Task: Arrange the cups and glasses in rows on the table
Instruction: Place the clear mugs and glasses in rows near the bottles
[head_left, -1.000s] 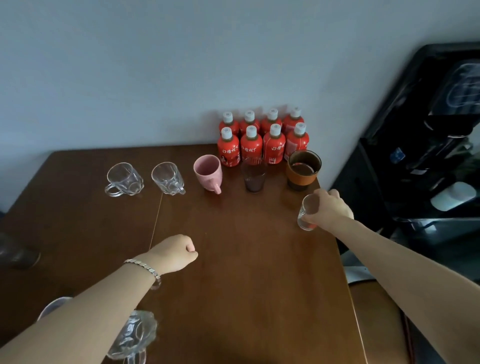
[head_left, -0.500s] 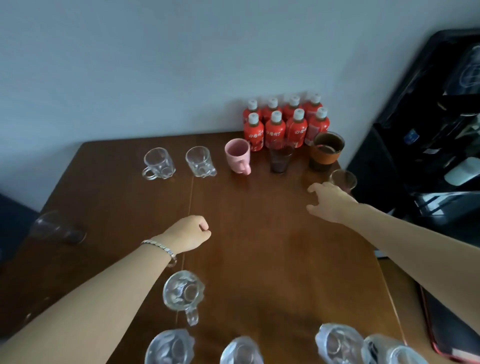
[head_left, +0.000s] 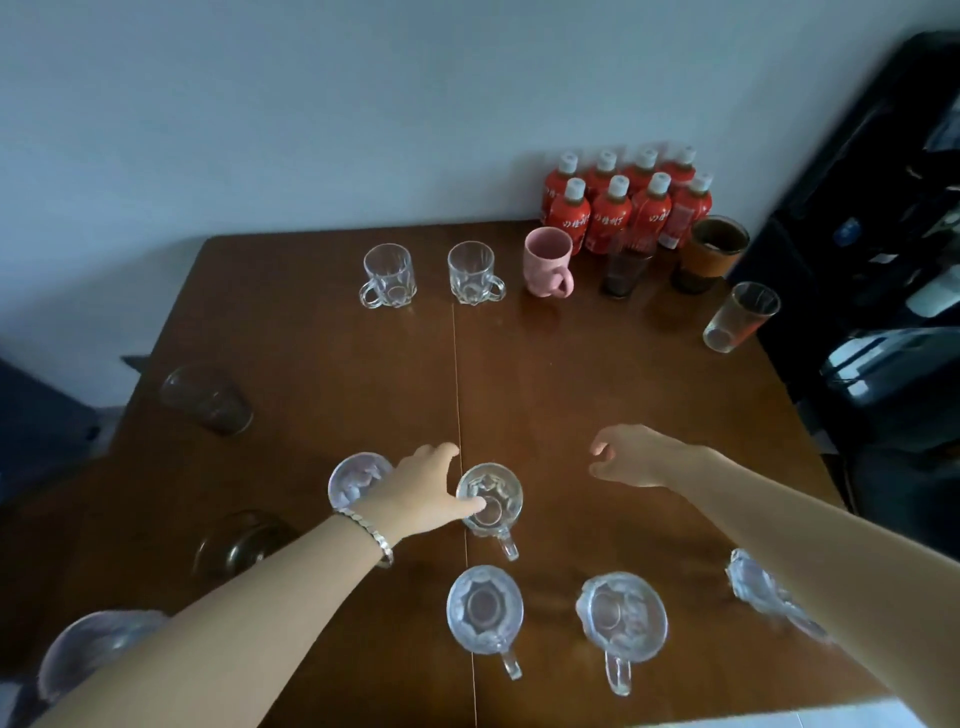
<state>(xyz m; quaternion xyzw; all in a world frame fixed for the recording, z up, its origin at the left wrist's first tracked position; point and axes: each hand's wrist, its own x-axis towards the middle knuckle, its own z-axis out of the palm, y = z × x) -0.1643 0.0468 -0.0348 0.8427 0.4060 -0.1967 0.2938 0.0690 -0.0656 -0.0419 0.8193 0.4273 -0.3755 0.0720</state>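
Your left hand (head_left: 421, 493) is spread, thumb touching the rim of the clear mug (head_left: 491, 501) at lower centre; your right hand (head_left: 639, 457) hovers beside it, loosely curled and empty. Bare table (head_left: 571, 374) lies above both hands, and a tall glass (head_left: 740, 317) stands near the table's right edge.

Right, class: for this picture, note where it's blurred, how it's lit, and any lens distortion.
Head view: the glass mug at the near right is smeared with blur. Head view again: the light is dim and the corners darken. Also in the head view, the wide lens splays the table edges.
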